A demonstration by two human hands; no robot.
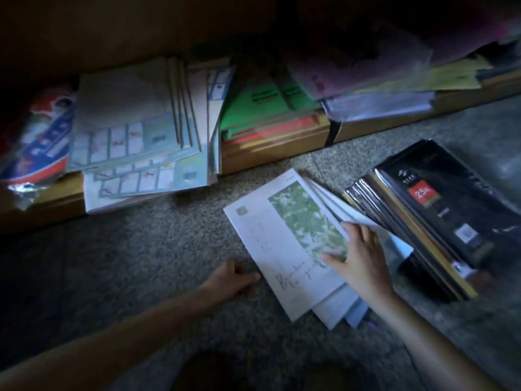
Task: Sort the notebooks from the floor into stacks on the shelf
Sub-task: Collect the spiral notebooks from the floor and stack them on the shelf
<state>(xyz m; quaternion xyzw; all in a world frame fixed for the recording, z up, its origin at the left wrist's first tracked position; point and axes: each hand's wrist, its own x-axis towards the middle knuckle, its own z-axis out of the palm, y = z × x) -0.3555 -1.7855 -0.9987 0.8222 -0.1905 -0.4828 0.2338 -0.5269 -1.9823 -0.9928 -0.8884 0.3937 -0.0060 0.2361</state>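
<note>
The person's right hand [358, 261] had its grip on the right edge of a white notebook with a green leaf picture [282, 244], thumb flat on the cover and fingers curled over the edge. It topped a small pile of white notebooks on the speckled grey floor [141, 249]. The left hand [232, 277] rested on the floor just left of the pile, its grip closed on nothing. A stack of glossy black notebooks [439, 218] lay just right. On the far wooden shelf [270, 149] sat pale blue gridded notebooks [135, 142] and green notebooks [253, 108].
</note>
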